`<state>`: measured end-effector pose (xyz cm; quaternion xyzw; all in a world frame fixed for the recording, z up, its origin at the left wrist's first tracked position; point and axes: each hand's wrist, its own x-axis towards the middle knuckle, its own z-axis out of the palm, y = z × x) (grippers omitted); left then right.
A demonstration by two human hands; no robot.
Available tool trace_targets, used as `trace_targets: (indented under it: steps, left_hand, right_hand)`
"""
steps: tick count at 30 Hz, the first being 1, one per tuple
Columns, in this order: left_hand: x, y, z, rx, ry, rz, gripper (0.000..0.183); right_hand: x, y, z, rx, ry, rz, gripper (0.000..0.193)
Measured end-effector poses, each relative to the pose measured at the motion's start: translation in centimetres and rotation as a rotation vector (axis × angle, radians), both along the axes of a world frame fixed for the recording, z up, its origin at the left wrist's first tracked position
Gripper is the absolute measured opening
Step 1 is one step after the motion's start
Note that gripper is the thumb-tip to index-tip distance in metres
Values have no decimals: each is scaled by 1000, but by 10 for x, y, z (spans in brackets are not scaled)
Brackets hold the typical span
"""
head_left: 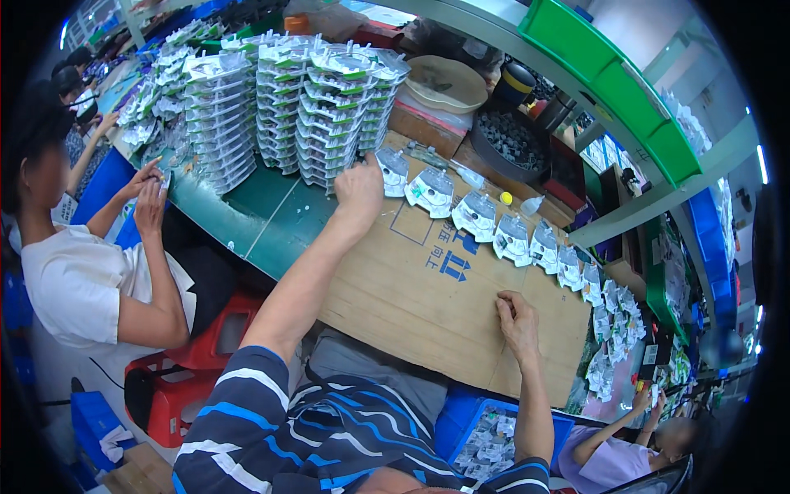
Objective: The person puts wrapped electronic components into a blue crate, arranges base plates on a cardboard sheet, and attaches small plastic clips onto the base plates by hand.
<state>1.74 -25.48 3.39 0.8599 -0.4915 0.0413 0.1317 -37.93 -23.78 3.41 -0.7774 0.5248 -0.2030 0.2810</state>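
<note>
My left hand [360, 191] reaches to the far left of the cardboard sheet [395, 309], beside tall stacks of white-and-green plastic housings [333, 123]. Its fingers are curled, with the index finger close to the first grey-and-white housing [393, 171] of a row; whether they touch, I cannot tell. What those fingers may hold is hidden. Along the cardboard's far edge that row continues with more housings [473, 216] toward the right. Over the right part of the sheet, my right hand [518, 323] has its fingers curled in, and nothing shows in it.
Behind the row lie a small clear bottle [469, 175], a yellow cap [506, 198] and a black bowl of small dark parts [510, 140]. A green bin [609, 86] hangs overhead. Co-workers sit left [107, 288] and right [617, 465]. A blue crate [461, 420] stands by my lap.
</note>
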Motion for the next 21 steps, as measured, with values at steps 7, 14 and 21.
trace_targets:
  steps: [7,14,21]
  left_hand:
    - [-6,34,-5,-89,127,-36,53]
    - [-11,137,5,-190,430,-185,34]
    - [22,206,25,-405,594,-154,31]
  right_hand:
    - [37,5,16,-81,8,118,17]
    - [113,5,43,6,-71,286,16]
    - [235,12,115,-66,-90,551,15]
